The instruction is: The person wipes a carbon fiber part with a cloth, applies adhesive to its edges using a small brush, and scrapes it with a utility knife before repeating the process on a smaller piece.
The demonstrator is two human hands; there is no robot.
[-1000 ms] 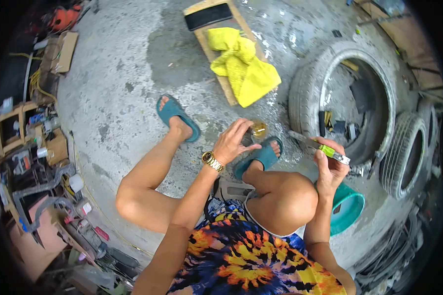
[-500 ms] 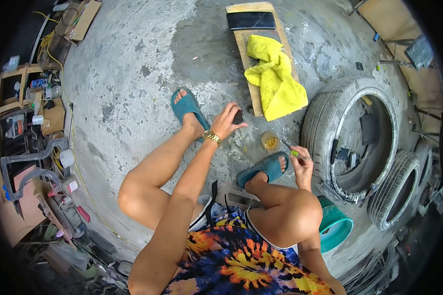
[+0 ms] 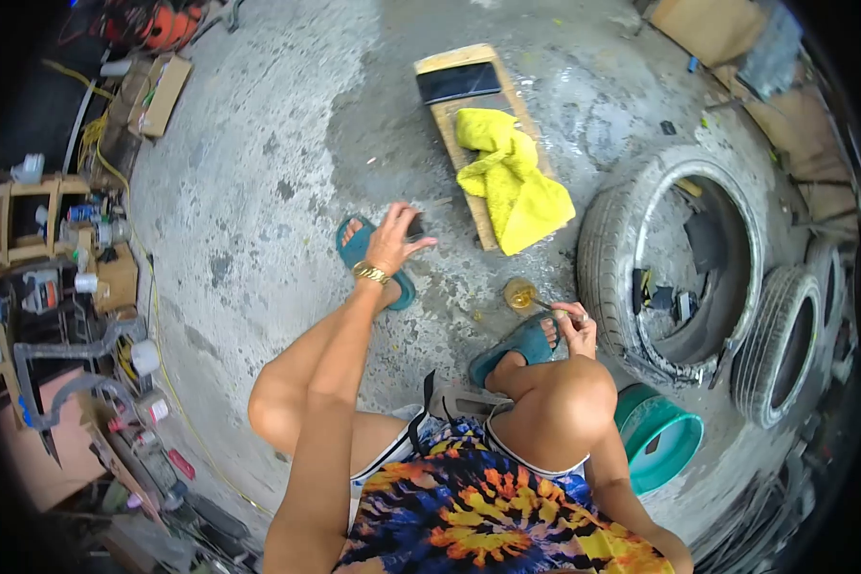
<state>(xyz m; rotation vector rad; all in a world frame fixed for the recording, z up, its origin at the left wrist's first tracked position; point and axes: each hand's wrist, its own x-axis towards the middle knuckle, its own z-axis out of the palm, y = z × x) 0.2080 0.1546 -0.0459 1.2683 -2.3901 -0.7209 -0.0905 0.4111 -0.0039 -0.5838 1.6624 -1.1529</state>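
Observation:
My left hand (image 3: pixel 392 239), with a gold watch at the wrist, is out over the floor beside my left sandal (image 3: pixel 354 242). Its thumb and fingers grip a small dark piece (image 3: pixel 415 226). Near my right sandal (image 3: pixel 515 350), my right hand (image 3: pixel 576 328) pinches a thin tool (image 3: pixel 542 304) with a dark shaft. The tool's tip reaches the rim of a small clear jar (image 3: pixel 520 295) with yellowish contents. Its handle is mostly hidden by my fingers.
A wooden plank (image 3: pixel 478 215) carries a phone (image 3: pixel 458 83) and a yellow cloth (image 3: pixel 517 187). To the right lie a cut tire (image 3: pixel 607 249) with scraps inside and another tire (image 3: pixel 751 383). A green bucket (image 3: pixel 684 454) stands by my right knee. Cluttered shelves line the left.
My left hand has moved left with the dark piece. My right hand has brought the thin tool to the jar. The head view has shifted slightly.

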